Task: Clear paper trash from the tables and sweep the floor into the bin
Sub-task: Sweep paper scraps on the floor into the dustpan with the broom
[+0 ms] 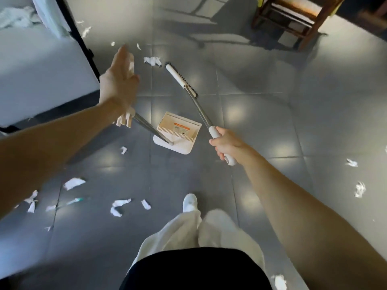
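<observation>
We see the grey tiled floor (261, 126) with the dustpan (180, 127) standing at its middle. A white table (41, 76) lies far left of the dustpan, and a wooden chair (293, 19) far beyond it to the right. The broom (178, 77) slants just right of the dustpan, its white grip clenched in our right hand (225, 143). Our left hand (119, 80) hovers flat, fingers straight, over the dustpan's handle. Paper scraps (74, 183) lie all around the dustpan.

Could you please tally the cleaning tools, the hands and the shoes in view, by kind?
White long-handled broom with dark bristles: 1
White long-handled dustpan with a comb edge: 1
Bare hands, left hand and right hand: 2
White shoe: 1
Total: 5
</observation>
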`<state>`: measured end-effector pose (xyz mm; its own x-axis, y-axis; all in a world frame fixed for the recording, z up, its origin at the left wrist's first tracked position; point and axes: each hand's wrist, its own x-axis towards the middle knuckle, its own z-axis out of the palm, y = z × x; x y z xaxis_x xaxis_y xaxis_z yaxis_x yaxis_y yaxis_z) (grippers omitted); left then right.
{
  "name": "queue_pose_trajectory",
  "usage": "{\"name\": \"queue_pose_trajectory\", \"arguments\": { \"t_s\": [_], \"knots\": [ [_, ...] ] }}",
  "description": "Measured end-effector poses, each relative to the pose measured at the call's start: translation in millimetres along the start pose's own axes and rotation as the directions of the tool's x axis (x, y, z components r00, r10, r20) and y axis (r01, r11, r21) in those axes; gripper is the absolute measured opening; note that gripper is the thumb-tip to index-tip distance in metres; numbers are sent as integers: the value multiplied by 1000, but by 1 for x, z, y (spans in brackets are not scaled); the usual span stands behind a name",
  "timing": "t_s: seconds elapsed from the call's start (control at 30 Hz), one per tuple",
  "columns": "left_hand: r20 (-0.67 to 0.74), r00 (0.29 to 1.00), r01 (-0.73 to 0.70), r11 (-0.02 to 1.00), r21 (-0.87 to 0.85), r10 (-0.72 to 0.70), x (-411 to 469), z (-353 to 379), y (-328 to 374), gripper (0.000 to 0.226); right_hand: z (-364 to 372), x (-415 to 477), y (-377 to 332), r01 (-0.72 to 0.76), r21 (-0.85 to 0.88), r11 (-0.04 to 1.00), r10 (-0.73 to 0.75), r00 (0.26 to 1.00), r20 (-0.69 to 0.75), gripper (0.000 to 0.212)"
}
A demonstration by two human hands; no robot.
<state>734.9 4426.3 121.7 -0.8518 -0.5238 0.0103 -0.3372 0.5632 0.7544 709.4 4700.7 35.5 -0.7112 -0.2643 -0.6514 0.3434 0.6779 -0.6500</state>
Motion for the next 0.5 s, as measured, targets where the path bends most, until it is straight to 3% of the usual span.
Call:
{"name": "queue_pose_trajectory", "arguments": {
  "t_s": [0.1,0.2,0.5],
  "knots": [
    [-28,999,15,999,-31,-16,94,16,27,71,-42,65,-58,3,-14,1000,-3,1000,10,58],
    [-89,996,-3,997,75,10,196,32,41,71,-85,142,-119,29,-46,998,-29,999,18,61],
    [-232,971,84,990,110,-57,501,66,65,66,-203,411,-332,166,-202,965,-135,978,158,36]
  ]
}}
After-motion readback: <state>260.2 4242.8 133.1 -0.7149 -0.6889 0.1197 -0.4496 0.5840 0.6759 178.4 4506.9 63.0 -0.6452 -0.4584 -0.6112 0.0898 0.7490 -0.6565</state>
